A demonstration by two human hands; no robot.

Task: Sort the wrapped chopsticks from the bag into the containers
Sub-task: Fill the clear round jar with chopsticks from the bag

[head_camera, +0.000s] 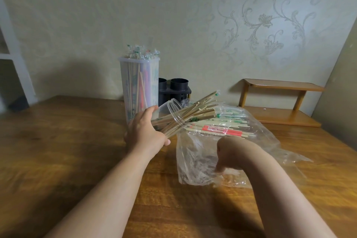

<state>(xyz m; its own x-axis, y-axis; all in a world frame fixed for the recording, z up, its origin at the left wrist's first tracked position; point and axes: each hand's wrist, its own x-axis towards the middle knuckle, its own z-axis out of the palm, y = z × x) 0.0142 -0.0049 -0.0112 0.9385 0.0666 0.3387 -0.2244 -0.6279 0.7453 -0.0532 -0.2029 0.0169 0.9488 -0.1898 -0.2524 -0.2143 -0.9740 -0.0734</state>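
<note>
left hand [144, 131] clamps tilted clear plastic cup [172, 110]; wrapped bamboo chopsticks [202, 110] point up-right over clear plastic bag [193, 160]. right hand [229, 152] grip unclear. Open brown wooden table [58, 141] to the left.

A brown wooden table [58, 141] stands by a pale wall [116, 15] with curly flower shapes [264, 21], a little wooden shelf [280, 87] sits back right, and a white shelf [11, 54] is far left.

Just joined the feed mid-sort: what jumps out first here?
The left hand grips a tilted clear cup with wrapped chopsticks fanning out, at the centre of the table. Right of it, the right hand holds the clear bag of red-banded chopsticks; a tall full container stands behind.
</note>
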